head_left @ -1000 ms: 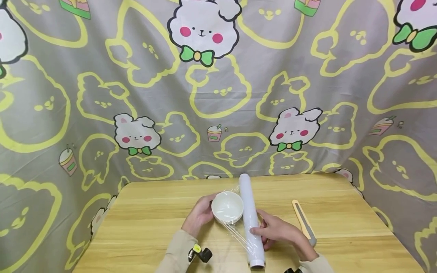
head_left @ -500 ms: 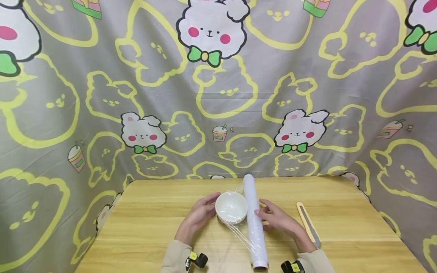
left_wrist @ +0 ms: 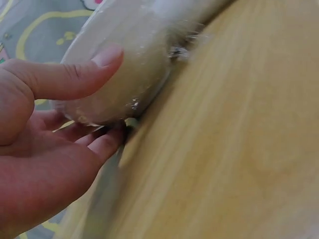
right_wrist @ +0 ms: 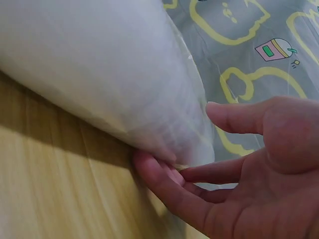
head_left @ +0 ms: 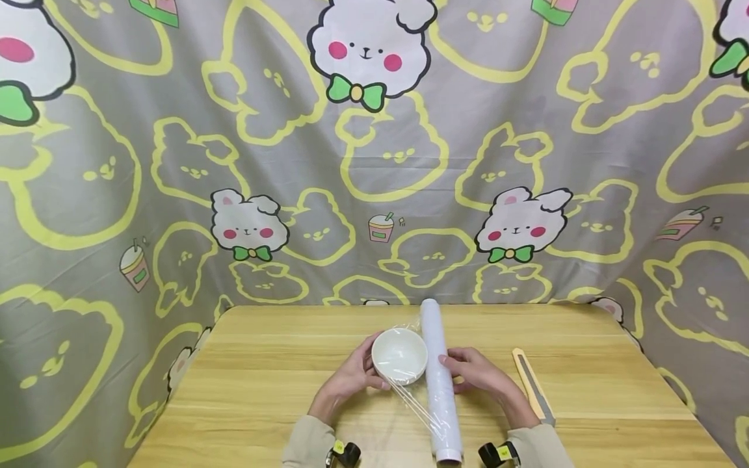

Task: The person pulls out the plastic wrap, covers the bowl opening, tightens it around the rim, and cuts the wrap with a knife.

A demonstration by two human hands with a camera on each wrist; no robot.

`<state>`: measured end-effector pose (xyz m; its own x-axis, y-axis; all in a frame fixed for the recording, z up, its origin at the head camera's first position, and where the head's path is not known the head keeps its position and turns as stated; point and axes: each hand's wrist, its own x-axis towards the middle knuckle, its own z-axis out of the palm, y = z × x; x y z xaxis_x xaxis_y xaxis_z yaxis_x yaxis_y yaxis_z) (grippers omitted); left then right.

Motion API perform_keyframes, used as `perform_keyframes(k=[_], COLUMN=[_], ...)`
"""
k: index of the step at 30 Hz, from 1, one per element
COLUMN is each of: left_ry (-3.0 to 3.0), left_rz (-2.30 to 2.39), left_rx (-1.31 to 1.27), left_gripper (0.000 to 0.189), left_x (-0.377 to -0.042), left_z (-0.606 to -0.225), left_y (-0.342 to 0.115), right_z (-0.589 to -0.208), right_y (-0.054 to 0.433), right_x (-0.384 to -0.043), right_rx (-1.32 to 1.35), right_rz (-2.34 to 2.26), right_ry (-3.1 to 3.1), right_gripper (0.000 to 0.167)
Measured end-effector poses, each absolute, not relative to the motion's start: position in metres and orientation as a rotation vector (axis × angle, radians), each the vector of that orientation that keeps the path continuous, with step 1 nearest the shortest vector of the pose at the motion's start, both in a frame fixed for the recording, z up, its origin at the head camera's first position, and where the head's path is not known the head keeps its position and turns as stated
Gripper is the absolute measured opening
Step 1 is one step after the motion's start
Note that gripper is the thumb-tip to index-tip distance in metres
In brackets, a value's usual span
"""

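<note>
A white bowl [head_left: 400, 355] stands mid-table in the head view, with clear film stretched over it. Creased strands of that film run from the bowl to a long roll of cling film [head_left: 439, 383] beside it on the right. My left hand [head_left: 353, 374] holds the bowl from the left, thumb on its near side; in the left wrist view the fingers [left_wrist: 107, 142] curl at its base. From the right, my right hand [head_left: 476, 376] grips the roll, its thumb against the side and its fingertips [right_wrist: 149, 167] tucked low under the roll in the right wrist view.
A yellow and grey utility knife [head_left: 534, 388] lies on the wooden table [head_left: 263, 383], right of the right hand. Behind the table hangs a grey curtain [head_left: 409, 260] with cartoon rabbits. Both wrists carry small black cameras.
The left hand has loosened from the bowl, then closed round its side again with the thumb in front. The right hand has shifted a little farther up along the roll.
</note>
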<state>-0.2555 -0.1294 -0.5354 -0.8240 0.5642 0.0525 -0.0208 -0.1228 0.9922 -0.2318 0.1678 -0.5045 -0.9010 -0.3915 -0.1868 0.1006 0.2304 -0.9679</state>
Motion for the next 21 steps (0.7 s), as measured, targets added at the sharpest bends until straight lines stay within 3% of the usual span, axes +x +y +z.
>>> perform_keyframes(k=[21], left_ry=[1.981], left_rz=[1.966], left_rx=[0.666], left_gripper=[0.109], left_x=[-0.249], left_z=[-0.540], left_y=[-0.120], right_z=[-0.502], right_y=[0.147], right_x=[-0.223], right_rx=[-0.018], right_rz=[-1.783], right_ry=[2.310], right_gripper=[0.052])
